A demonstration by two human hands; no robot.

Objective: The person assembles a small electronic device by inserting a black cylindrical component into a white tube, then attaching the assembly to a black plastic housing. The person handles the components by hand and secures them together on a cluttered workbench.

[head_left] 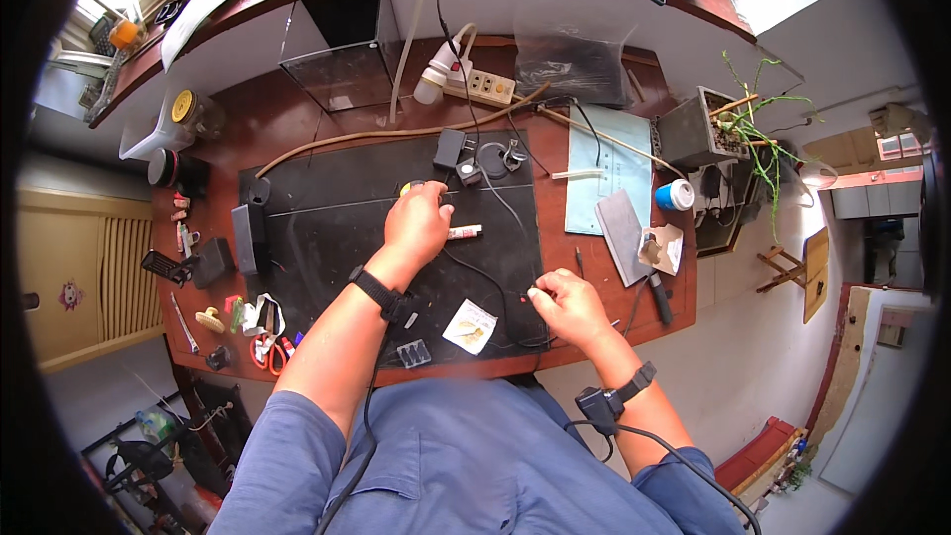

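On the black mat point(337, 238), I am cupping my left hand point(418, 223) over a small yellow thing point(410, 187), steadying it, while my right hand point(567, 305) is pinching thin wires point(495, 287) near the desk's front edge, fingers narrow, keeping the ends controlled.

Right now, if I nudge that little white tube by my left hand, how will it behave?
The white tube lies on its side on the flat black mat, so it would probably roll. It looks small and likely light. Your left hand sits right beside it; whether they touch is unclear.
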